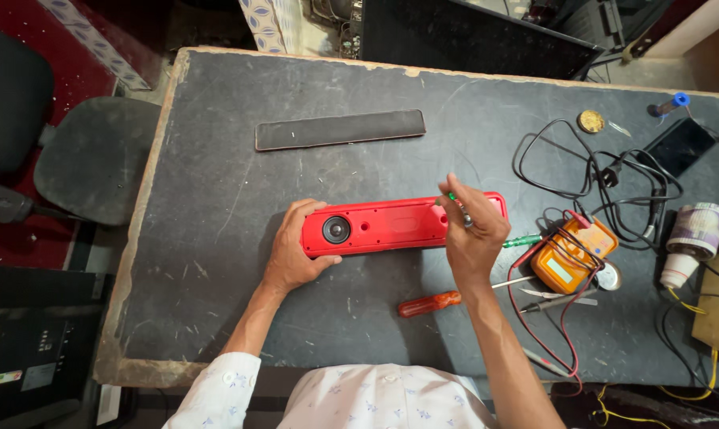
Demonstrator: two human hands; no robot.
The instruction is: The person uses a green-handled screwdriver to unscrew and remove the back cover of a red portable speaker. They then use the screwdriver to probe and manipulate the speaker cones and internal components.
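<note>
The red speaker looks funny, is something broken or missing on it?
The red speaker lies with its front uncovered, one round driver showing at its left end. A long dark cover strip lies apart, farther up the table. The left hand steadies the speaker; the right hand holds a small tool over it.

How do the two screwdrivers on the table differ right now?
The green screwdriver is partly hidden behind the right hand; the red screwdriver lies in full view nearer the person. The green handle looks slimmer than the red one. Both lie flat on the table, untouched.
</note>
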